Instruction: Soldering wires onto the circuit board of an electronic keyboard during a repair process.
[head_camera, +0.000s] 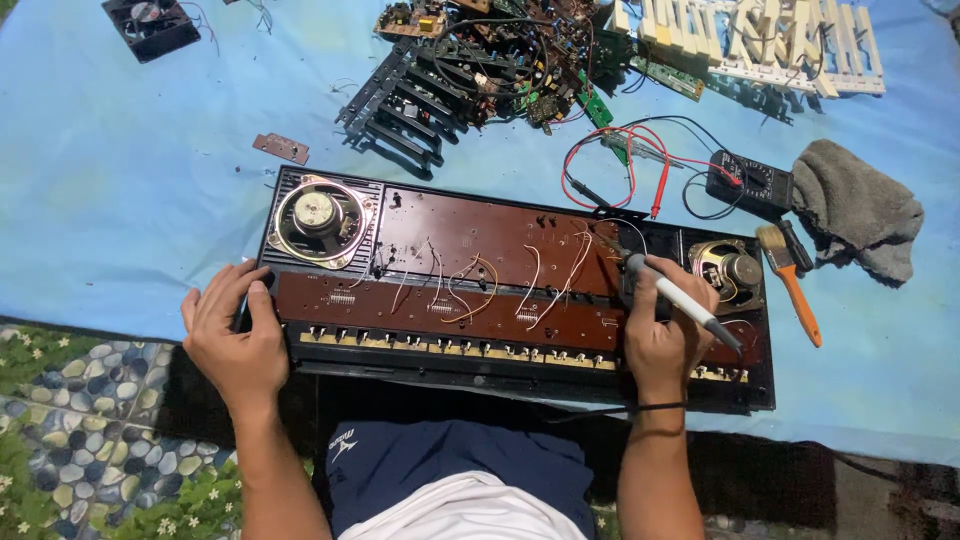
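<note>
Gripping a soldering iron (672, 296) in the right hand (662, 340), tip slanting up-left onto the brown circuit board (480, 240), while pressing the open left hand (235, 335) flat against the keyboard casing (300, 185) at its left end

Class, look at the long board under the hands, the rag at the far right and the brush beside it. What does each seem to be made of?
Long board: probably phenolic circuit laminate, glossy reddish-brown, in a black, likely plastic, case. Rag: soft grey cloth, crumpled in folds. Brush: orange handle, plastic or painted wood, with pale bristles.
</note>
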